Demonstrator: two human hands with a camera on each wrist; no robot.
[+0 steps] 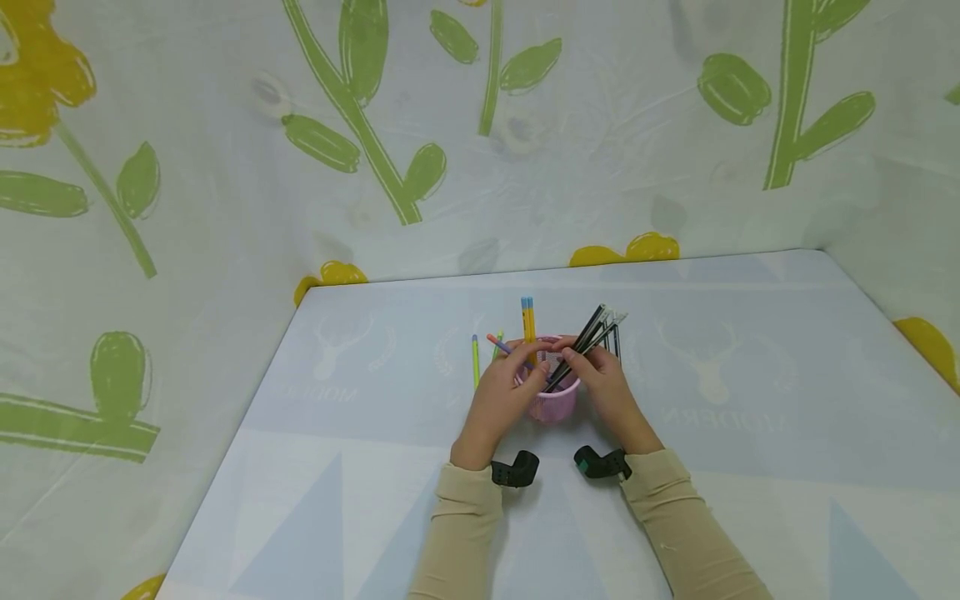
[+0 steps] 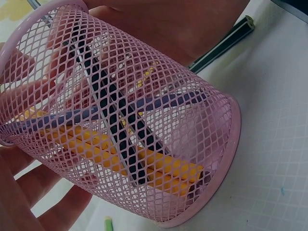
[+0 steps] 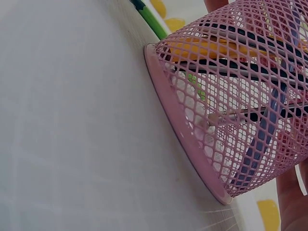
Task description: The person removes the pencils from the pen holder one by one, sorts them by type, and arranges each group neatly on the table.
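Observation:
A pink mesh pen cup [image 1: 553, 407] stands upright on the table between both hands. My left hand [image 1: 504, 396] curves around its left side and rim, fingers against the mesh [image 2: 120, 115]. At the rim my right hand [image 1: 606, 383] pinches slim black pencils [image 1: 588, 335], which slant down into the cup. Through the mesh in the right wrist view, one black pencil [image 3: 255, 114] ends above the cup's base. Inside also stand yellow pencils [image 1: 528, 315] with blue ends and a purple pencil [image 1: 498, 342] with an orange end. Some fingers are hidden behind the cup.
Green pencils [image 1: 476, 360] lie left of the cup, beyond the left hand. More dark pencils [image 1: 617, 342] lie behind the right hand. The pale table [image 1: 750, 450] meets a leaf-patterned curtain [image 1: 585, 167] at its back edge.

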